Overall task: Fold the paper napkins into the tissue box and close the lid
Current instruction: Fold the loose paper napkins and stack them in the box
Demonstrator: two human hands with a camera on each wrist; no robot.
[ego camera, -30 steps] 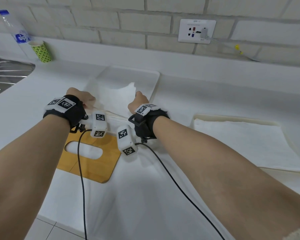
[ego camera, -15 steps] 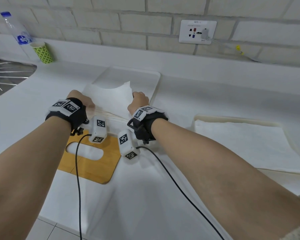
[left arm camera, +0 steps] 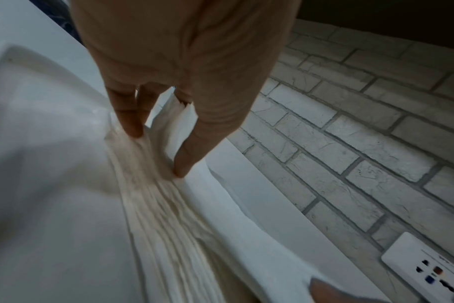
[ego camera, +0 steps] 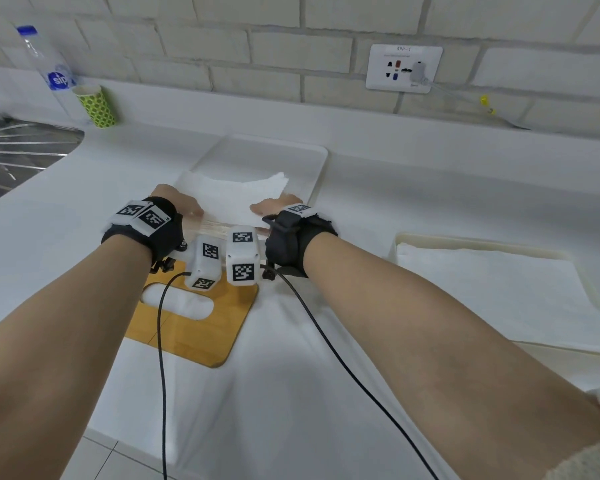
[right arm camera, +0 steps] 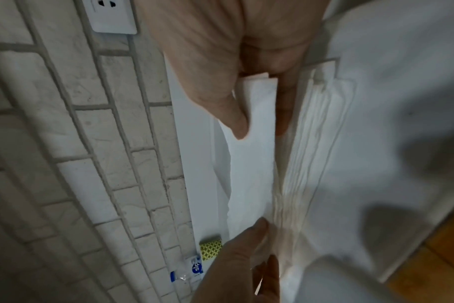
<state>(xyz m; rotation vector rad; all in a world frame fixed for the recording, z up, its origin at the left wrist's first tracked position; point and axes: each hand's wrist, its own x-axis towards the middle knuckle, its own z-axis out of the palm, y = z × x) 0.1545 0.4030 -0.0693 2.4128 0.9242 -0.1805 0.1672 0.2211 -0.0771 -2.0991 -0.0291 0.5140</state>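
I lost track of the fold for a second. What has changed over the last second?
The napkin now lies flatter and wider; its raised, ragged far edge has come down toward the white tray. The right hand has moved right, widening the gap to the left hand. Both still pinch the napkin's ends. The wooden lid and the spare napkins have not moved.

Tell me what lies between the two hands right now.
In the head view, a white paper napkin spans from the left hand to the right hand; each pinches one end above the stacked napkins.
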